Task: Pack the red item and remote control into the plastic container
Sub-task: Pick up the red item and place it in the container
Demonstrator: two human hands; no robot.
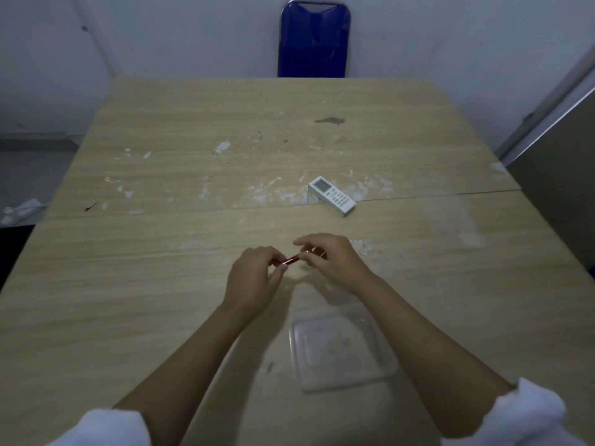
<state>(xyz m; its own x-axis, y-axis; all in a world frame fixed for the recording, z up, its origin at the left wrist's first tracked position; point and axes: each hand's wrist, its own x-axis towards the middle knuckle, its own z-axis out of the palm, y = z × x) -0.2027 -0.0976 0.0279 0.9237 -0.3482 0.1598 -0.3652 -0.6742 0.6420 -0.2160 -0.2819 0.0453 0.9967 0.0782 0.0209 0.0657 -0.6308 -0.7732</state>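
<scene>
A small, thin red item point(290, 260) is held between both hands above the middle of the wooden table point(161, 284). My left hand point(254, 278) pinches its left end and my right hand point(328, 260) pinches its right end. The white remote control point(332, 196) lies face up on the table, farther away and slightly to the right. The clear plastic container point(341, 346) sits open on the table just in front of me, partly under my right forearm.
A blue chair point(314, 40) stands behind the far edge of the table against a pale wall. A grey panel point(560, 201) rises at the right. The tabletop has white scuffs and a seam across its middle.
</scene>
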